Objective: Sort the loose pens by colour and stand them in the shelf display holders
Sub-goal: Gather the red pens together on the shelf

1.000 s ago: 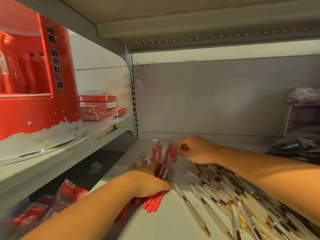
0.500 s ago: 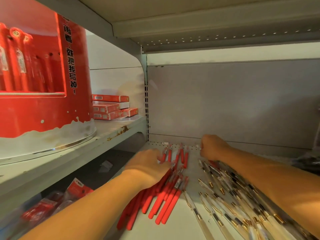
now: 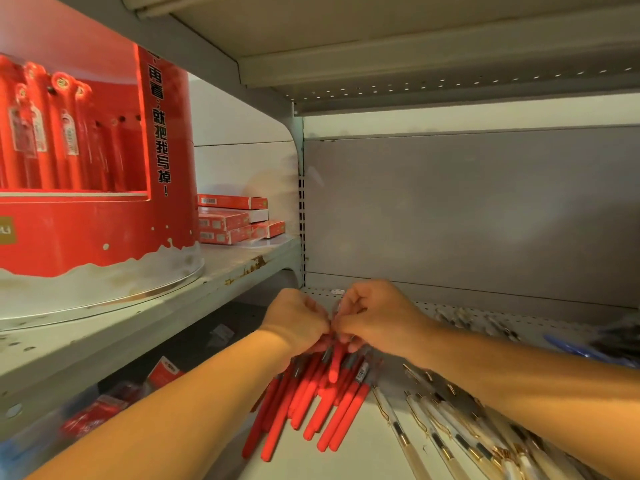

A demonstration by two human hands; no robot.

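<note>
Bunching the red pens (image 3: 311, 407) by their far ends, low on the shelf (image 3: 346, 459) and near its back panel. Held left hand (image 3: 298, 323) and right hand (image 3: 377, 320) knuckle to knuckle over the heap, fingers of both curled in and closed round the pens' tips (could not count how many in each, for blur). Gripped there, seemingly, to square loose barrels into one bundle; left the near ends fanned toward the camera, with one pen tipped up between the hands above the rest. Noted cream pens with gold clips (image 3: 450, 434) spread on the same shelf to the right, just beside the red heap yet not mixed into it, likely set apart by colour. Noted something blue (image 3: 571, 348) farther right, too blurred to name. Saw the red display holder (image 3: 86, 216) on the higher shelf (image 3: 207, 282) to the left, well apart from the heap, with red pens standing upright inside; judged it the destination by matching colour. Spotted flat red boxes (image 3: 232, 220) stacked behind it. Judged the red sorting largely done, the standing of this bundle not yet begun. Needed next, probably: a firm two-handed lift with ends level, to avoid losing slim, smooth barrels out of the middle.
</note>
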